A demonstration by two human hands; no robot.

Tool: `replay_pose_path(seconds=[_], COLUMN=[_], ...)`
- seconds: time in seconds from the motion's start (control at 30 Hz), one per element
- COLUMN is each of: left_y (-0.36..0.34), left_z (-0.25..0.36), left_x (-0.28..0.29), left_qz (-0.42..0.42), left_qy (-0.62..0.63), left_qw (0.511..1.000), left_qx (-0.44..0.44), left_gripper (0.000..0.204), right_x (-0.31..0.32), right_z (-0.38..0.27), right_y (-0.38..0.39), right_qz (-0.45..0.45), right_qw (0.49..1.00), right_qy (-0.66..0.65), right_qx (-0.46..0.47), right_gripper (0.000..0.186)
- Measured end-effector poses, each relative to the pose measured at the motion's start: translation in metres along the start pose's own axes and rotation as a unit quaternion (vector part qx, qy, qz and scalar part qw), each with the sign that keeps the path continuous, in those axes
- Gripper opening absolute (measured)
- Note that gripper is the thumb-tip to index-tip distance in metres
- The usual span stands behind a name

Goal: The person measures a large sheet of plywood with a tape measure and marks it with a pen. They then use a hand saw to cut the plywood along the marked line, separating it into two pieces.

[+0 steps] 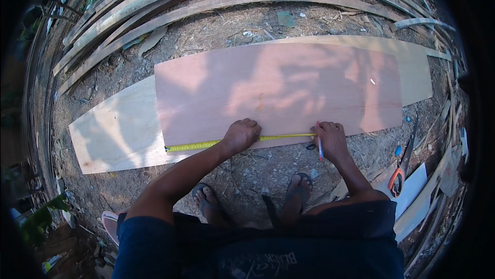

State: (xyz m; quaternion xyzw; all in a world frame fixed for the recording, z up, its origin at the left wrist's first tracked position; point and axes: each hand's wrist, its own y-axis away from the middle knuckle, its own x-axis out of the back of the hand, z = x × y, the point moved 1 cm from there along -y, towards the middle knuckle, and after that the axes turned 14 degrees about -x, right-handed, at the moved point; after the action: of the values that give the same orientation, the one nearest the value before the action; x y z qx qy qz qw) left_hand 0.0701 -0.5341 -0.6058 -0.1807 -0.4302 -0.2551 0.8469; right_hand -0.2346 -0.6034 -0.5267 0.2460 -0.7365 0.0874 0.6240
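A pinkish plywood sheet (278, 88) lies over a paler plywood sheet (113, 119). Along its near edge a yellow measuring tape (192, 145) stretches from the sheet's left end to my right side. My left hand (241, 133) presses on the tape with curled fingers, roughly midway along it. My right hand (332, 138) grips a red-and-blue pen (319, 152) at the tape's right end, by the edge of the pink sheet. A small white piece (372, 81) sits on the sheet's right part.
Long planks (216, 1) lie across the ground behind the sheets. At the right are a handsaw with orange handle (397, 180), a small blue object (398, 150), a white board (412, 207) and wood strips. My sandalled feet (209, 199) are on dirt below the sheets.
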Motion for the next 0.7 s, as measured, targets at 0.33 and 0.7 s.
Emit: replay_pose_path(seconds=[0.33, 0.7], left_y=[-0.003, -0.005], left_z=[0.000, 0.002], left_x=[-0.003, 0.002], left_qz=[0.015, 0.038], left_qy=[-0.013, -0.001], left_qw=[1.000, 0.999], left_qx=[0.017, 0.002], left_gripper=[0.012, 0.015], right_x=[-0.046, -0.085], right_z=[-0.070, -0.079], right_y=[0.004, 0.003], right_qz=[-0.130, -0.071], right_qw=[0.917, 0.906], right_qy=[-0.368, -0.411], right_qx=[0.076, 0.075], right_gripper=[0.032, 0.019])
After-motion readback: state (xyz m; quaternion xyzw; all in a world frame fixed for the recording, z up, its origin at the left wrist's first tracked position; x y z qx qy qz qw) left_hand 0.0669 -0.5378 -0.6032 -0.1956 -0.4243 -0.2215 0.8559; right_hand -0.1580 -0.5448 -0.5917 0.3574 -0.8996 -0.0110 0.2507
